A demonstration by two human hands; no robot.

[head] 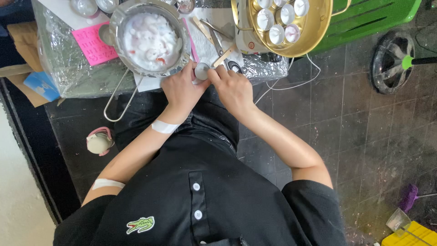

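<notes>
I hold a small round metal cup (200, 71) between both hands at the near edge of the plastic-covered table (68, 64). My left hand (182, 89) wraps the cup from the left, fingers curled around its side. My right hand (234, 89) closes on it from the right, fingertips pinched at its rim. Both hands touch the cup, and neither is nearer than the other. The cup lies directly ahead of me, between the thumbs, with its open face turned up toward the camera. It is round, so it shows no long axis.

Just beyond the cup, a wooden stick (223, 57) lies slanted, and beside it a pair of metal tongs (217, 40) runs away from me. A steel strainer bowl (150, 38) holding white pieces sits to the left, its wire handle pointing back toward my lap. A gold tray (318, 32) with several filled cups stands to the right.

My fingers cover the lower half of the cup, so its depth and contents are hard to make out. I cannot tell whether the right fingertips also pinch something small at the rim.
</notes>
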